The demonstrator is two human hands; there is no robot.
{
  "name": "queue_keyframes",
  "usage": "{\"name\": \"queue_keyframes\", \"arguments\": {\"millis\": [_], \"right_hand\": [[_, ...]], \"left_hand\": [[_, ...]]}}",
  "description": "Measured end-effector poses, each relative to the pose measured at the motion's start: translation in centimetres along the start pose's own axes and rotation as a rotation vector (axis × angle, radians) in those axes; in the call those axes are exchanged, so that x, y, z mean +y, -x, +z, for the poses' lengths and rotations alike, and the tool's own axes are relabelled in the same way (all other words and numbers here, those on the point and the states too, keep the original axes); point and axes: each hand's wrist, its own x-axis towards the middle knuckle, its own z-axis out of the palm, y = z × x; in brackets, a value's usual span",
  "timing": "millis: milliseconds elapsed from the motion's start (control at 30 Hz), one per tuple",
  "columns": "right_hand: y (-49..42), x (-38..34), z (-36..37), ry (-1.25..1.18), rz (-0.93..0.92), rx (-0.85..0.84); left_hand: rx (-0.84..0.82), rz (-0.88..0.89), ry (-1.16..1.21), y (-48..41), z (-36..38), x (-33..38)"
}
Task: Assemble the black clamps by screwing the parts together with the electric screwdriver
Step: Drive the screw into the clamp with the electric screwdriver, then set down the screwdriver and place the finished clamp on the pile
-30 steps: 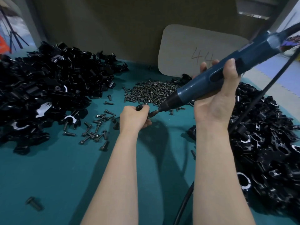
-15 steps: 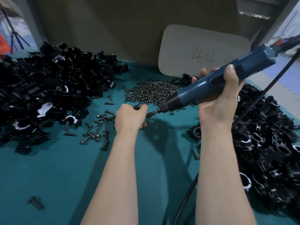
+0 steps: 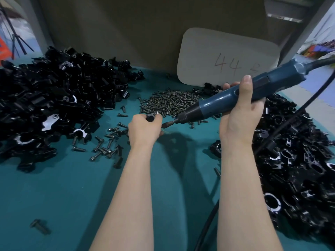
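Note:
My left hand [image 3: 144, 129] grips a small black clamp [image 3: 150, 117] above the teal table; only the clamp's top shows between my fingers. My right hand [image 3: 241, 113] holds the blue electric screwdriver [image 3: 226, 100] slanted down to the left. Its bit [image 3: 167, 124] meets the right side of my left fist, where the clamp is held. A large heap of black clamp parts [image 3: 54, 98] lies at the left and another heap [image 3: 297, 160] at the right. A pile of screws [image 3: 170, 102] lies behind my hands.
Loose screws [image 3: 107, 144] are scattered left of my left hand, and one lone screw [image 3: 39, 226] lies near the front left. A grey card marked 44 [image 3: 226, 58] leans on the back wall. The screwdriver's black cable [image 3: 208, 225] runs down between my arms.
Both hands have drifted slightly left and away from me, and the screwdriver has tipped a little flatter. The bit stays against the clamp in my left hand.

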Motion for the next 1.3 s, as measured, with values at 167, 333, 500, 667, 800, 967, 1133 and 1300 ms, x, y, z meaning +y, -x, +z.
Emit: {"name": "queue_keyframes", "arguments": {"millis": [167, 333, 500, 667, 800, 967, 1133, 1300], "right_hand": [[-0.2, 0.1, -0.1, -0.009, -0.004, 0.059], [-0.1, 0.1, -0.2, -0.028, -0.005, 0.095], [-1.1, -0.6, -0.6, -0.067, 0.102, 0.177], [-1.9, -0.3, -1.9, 0.384, 0.429, -0.058], [-1.1, 2.2, -2.2, 0.812, 0.476, -0.201], [-0.9, 3.8, -2.8, 1.357, 0.407, -0.143], [-0.4, 4.2, -1.9, 1.677, 0.415, -0.235], [0.6, 4.7, 1.1, 1.349, 0.268, -0.370]], "left_hand": [[-0.006, -0.001, 0.018, 0.0, 0.1, -0.2], [0.008, 0.013, -0.013, 0.0, 0.1, -0.2], [0.046, -0.010, 0.110, -0.2, -0.1, -0.3], [0.038, -0.095, 0.529, -0.1, -0.4, 0.2], [-0.029, -0.143, 0.656, 0.4, -0.4, 0.6], [-0.086, -0.152, 0.645, 0.5, 0.1, 0.4], [-0.106, -0.145, 0.603, 0.7, 0.5, 0.5], [-0.118, -0.089, 0.555, 0.9, 0.7, 0.5]]}}
